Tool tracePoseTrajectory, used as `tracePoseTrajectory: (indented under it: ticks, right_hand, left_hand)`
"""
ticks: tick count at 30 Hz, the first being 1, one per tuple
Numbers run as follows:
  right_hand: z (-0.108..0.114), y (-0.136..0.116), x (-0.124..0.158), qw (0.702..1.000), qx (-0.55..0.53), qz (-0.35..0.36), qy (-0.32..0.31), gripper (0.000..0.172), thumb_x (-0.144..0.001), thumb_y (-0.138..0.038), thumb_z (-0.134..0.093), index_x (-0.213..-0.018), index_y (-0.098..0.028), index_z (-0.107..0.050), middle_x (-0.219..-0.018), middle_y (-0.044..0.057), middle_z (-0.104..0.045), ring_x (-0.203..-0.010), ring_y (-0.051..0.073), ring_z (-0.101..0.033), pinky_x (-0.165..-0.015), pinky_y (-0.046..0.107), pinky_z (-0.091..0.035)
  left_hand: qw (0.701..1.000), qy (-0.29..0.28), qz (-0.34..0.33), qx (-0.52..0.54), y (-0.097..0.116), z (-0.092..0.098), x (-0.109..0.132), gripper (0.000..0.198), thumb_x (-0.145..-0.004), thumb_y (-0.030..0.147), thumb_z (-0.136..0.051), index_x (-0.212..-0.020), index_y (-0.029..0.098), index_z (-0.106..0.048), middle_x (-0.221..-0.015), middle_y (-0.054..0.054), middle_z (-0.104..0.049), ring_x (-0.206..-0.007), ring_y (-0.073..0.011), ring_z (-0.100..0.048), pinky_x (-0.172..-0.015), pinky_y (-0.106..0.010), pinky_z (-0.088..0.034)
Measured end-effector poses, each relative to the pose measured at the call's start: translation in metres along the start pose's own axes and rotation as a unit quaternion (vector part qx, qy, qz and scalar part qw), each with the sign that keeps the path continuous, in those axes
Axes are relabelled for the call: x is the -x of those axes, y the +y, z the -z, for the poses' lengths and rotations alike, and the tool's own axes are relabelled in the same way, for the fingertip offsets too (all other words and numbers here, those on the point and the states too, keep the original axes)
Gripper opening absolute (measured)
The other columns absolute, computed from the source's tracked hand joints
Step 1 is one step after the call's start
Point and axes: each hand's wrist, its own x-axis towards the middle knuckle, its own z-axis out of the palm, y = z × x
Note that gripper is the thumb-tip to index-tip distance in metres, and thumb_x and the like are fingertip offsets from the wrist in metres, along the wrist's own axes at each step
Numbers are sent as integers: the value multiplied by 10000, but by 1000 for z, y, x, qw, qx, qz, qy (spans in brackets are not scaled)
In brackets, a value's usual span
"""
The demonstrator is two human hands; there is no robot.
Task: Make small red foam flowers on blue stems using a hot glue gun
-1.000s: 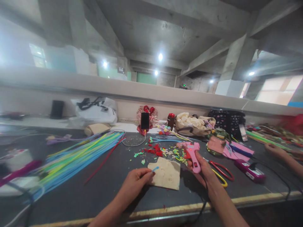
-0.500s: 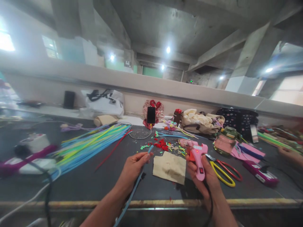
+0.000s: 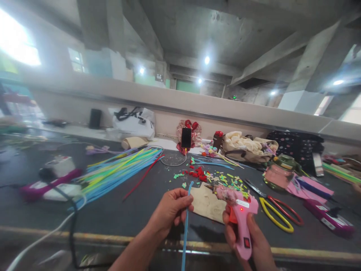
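Between thumb and fingers, my left hand [image 3: 176,205] pinches a long blue pipe cleaner [image 3: 186,229] close to its upper end; the rest hangs down past the table edge. My right hand [image 3: 251,237] is wrapped round the handle of a pink glue gun [image 3: 243,214] with a small red light lit. Its nozzle points left, a short way from the pipe cleaner's tip and apart from it. Under the nozzle lies a beige cloth piece [image 3: 208,205]. Small red pieces [image 3: 199,174] and green and yellow bits [image 3: 229,180] are scattered just behind it.
Scissors [image 3: 276,214] with red and yellow handles lie right of the glue gun. A bundle of coloured pipe cleaners [image 3: 121,171] spreads on the left. A phone [image 3: 186,137] stands at the back. A green-lidded jar [image 3: 279,173] and a purple device [image 3: 328,218] sit at the right.
The glue gun has come lower and nearer, its nozzle now over the cloth. The pipe cleaner has swung more upright and moved right with my left hand. The view has shifted slightly left.
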Motion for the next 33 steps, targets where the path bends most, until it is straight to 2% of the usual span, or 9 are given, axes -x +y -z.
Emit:
tracePoseTrajectory:
  ticks: [4, 8, 18, 29, 33]
  right_hand:
    - [-10, 5, 3, 998, 65, 14, -5, 421, -753, -520, -479, -819, -137, -640, -661, 74, -653, -387, 65, -471, -353, 151, -333]
    - [-15, 8, 6, 990, 135, 10, 36, 466, -699, -558, -520, -742, -114, -658, -484, 55, -615, -372, 75, -476, -365, 152, -343]
    - [-18, 13, 13, 977, 186, 12, 102, 378, -679, -521, -562, -708, -150, -630, -445, 22, -584, -341, 80, -423, -347, 178, -281]
    - [-20, 14, 13, 966, 236, 20, 99, 417, -699, -546, -527, -704, -142, -628, -432, 8, -552, -337, 54, -353, -353, 180, -228]
    - [-21, 14, 14, 964, 242, 26, 103, 401, -689, -541, -538, -675, -148, -614, -421, 11, -548, -351, 74, -369, -371, 197, -242]
  left_hand:
    - [1000, 15, -6, 12, -4, 1, 1, 224, -625, 313, -648, -559, 132, -534, -452, 23, -595, -239, 7, -339, -260, -114, -165]
    - [1000, 19, -7, 17, -6, 2, 2, 231, -626, 331, -646, -564, 126, -558, -443, 30, -584, -241, 7, -329, -263, -123, -162]
    - [999, 40, -8, 1, -12, 0, 4, 232, -613, 342, -651, -613, 138, -541, -459, 31, -605, -249, -13, -388, -266, -121, -189]
    - [999, 29, -1, -18, -16, 4, 1, 228, -598, 321, -664, -642, 136, -537, -469, 23, -618, -245, -29, -418, -261, -127, -237]
    - [999, 37, -6, -23, -16, 3, 2, 220, -589, 317, -668, -626, 137, -547, -469, 28, -620, -242, -27, -417, -257, -127, -232]
